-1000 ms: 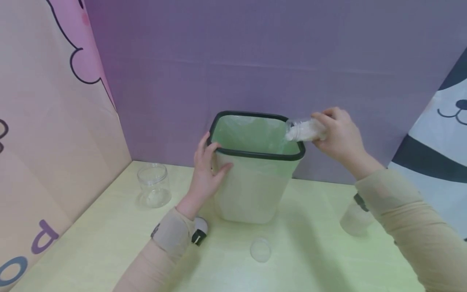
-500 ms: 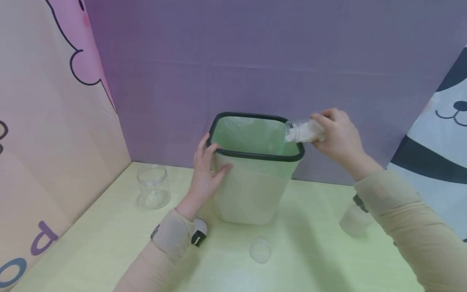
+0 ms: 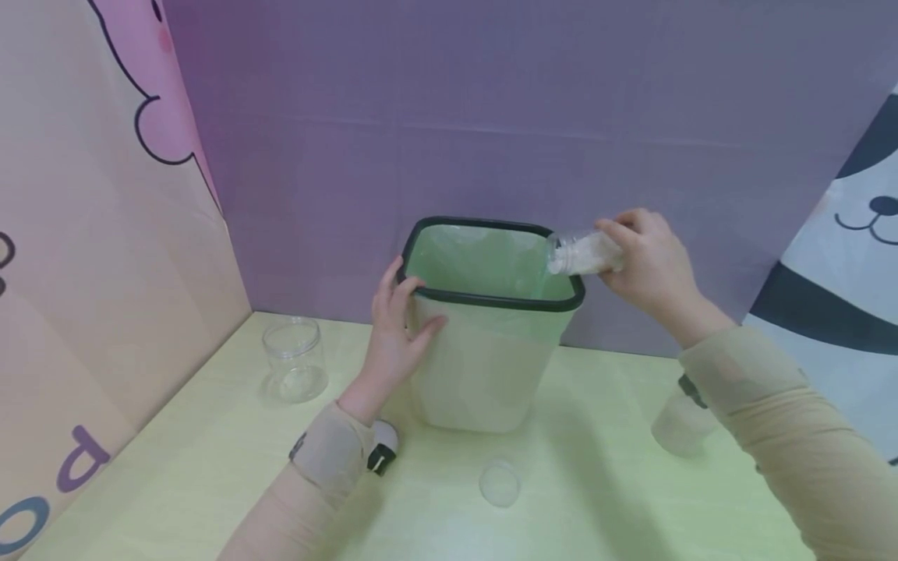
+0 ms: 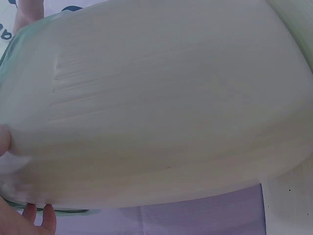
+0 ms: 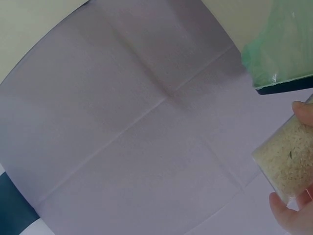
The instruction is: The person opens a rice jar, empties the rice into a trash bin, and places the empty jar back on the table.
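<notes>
A trash bin [image 3: 484, 374] with a black rim and a green liner bag [image 3: 477, 253] stands on the table. My left hand [image 3: 396, 331] grips its left rim, fingers over the edge and thumb on the front wall. Over the right rim, a clear plastic jar [image 3: 582, 253] lies tilted, mouth toward the inside of the bin. My right hand [image 3: 652, 261] holds this jar around its base end. In the right wrist view, pale rice-like grains [image 5: 288, 159] fill the jar's bottom end. The left wrist view is mostly the bin's pale wall [image 4: 161, 98].
An open clear jar [image 3: 295, 362] stands on the table at the left. A round clear lid [image 3: 500, 483] lies in front of the bin. A white object with a black part [image 3: 384, 448] sits beside the left wrist, and a pale cylindrical container [image 3: 680, 425] is partly behind the right sleeve.
</notes>
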Action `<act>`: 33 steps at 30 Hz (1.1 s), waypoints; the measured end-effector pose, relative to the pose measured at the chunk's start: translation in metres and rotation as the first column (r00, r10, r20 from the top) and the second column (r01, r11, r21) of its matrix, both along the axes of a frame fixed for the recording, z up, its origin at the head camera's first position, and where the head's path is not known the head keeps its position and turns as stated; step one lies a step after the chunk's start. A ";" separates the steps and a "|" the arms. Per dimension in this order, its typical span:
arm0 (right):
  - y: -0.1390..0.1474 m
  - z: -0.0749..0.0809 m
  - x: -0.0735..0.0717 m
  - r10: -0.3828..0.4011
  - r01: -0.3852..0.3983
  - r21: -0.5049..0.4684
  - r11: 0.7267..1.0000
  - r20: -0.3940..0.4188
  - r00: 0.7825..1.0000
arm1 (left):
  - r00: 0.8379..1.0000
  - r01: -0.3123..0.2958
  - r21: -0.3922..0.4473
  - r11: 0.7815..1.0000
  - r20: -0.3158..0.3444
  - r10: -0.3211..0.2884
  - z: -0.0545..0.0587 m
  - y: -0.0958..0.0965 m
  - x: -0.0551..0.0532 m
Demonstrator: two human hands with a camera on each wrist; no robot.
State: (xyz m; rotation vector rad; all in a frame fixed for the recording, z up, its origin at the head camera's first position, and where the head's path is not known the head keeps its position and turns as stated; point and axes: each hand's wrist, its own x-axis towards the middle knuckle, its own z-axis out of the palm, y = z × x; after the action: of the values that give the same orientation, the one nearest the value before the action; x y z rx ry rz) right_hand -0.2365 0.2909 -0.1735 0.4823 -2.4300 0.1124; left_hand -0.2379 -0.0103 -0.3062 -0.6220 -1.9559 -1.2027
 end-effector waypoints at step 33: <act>0.005 -0.003 -0.005 0.028 -0.028 0.009 1.000 -0.047 0.999 | 1.000 -0.002 0.007 1.000 -0.012 0.002 -0.001 0.003 0.000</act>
State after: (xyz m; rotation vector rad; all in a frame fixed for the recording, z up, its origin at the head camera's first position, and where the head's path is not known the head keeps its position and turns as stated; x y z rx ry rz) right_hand -0.2412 0.2955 -0.1760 0.5172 -2.3793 0.1016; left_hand -0.2380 -0.0077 -0.3074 -0.6225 -1.9418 -1.2016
